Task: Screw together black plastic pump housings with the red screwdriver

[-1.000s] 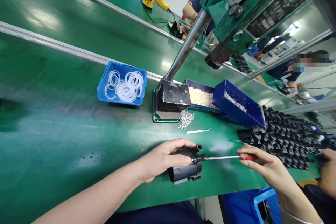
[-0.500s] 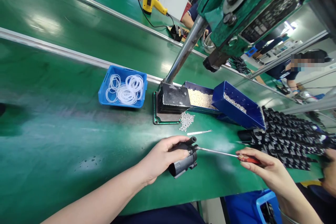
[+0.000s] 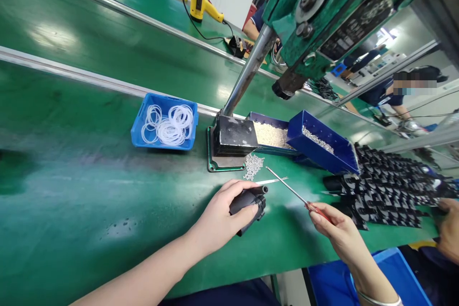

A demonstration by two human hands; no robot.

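My left hand is wrapped round a black plastic housing with a short tube on top, held low over the green table. In my right hand is a screwdriver with a red handle. Its shaft slants up and left, and its tip is apart from the housing, close to a pile of small metal nuts. Beyond the housing lie metal tweezers, partly hidden behind my left hand and the housing.
A blue tray of clear rings stands left of a green press with a black block. Behind are blue bins of small parts. Rows of black parts lie right, near another person's hand.
The screwdriver tip has left the housing and swung up and left toward the nuts. My right hand has shifted left. The housing has turned a little in my left hand.
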